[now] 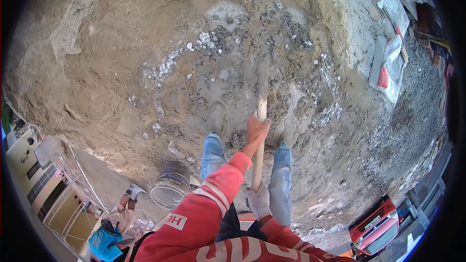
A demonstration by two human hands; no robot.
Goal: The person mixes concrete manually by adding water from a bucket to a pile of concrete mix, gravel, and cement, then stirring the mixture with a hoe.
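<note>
A long wooden handle (259, 160) runs up the middle of the view, away from my body, and its far end reaches into wet grey mud (233, 80). My left hand (257, 128), bare, is wrapped round the handle about midway. Lower down, my right hand (258, 201) wears a white glove and closes on the near end, between my legs. What the handle carries at its far end cannot be made out in the mud. White lumps (206, 40) lie scattered around the wet patch.
A bucket (171, 184) stands left of my legs. Beyond it, at lower left, is another person (121, 216) by a blue item (104, 242). Bags (388, 68) and a gravel pile (417, 102) lie on the right. A red vehicle (376, 228) is at lower right.
</note>
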